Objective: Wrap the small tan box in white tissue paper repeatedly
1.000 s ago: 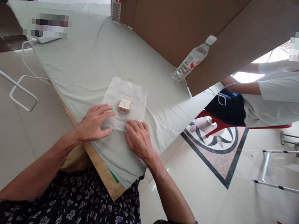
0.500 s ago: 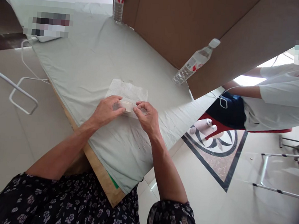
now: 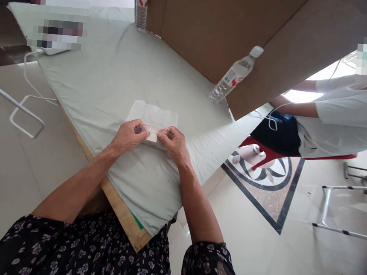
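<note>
On the cloth-covered table lies a thin whitish sheet [image 3: 153, 114], crinkled like tissue or thin wrap; its exact material cannot be told. At its near edge sits a small pale rectangular thing [image 3: 152, 136], partly hidden by my fingers and seemingly covered by the sheet. My left hand [image 3: 130, 135] is closed at the left end of this edge, thumb pressed against curled fingers. From the right, my right hand [image 3: 173, 142] pinches the same edge. Only a narrow gap separates the two thumbs.
A water bottle [image 3: 233, 75] leans against a large brown cardboard panel [image 3: 212, 28]; another bottle [image 3: 141, 5] stands farther back. A white device with a cable lies far left, blurred out. The table corner [image 3: 138, 245] is close to my body. A person in a white shirt [image 3: 343, 108] sits at right.
My hands have come closer together, and their fingers have closed more tightly on the near edge. Less of the pale rectangular thing shows. The view has shifted slightly.
</note>
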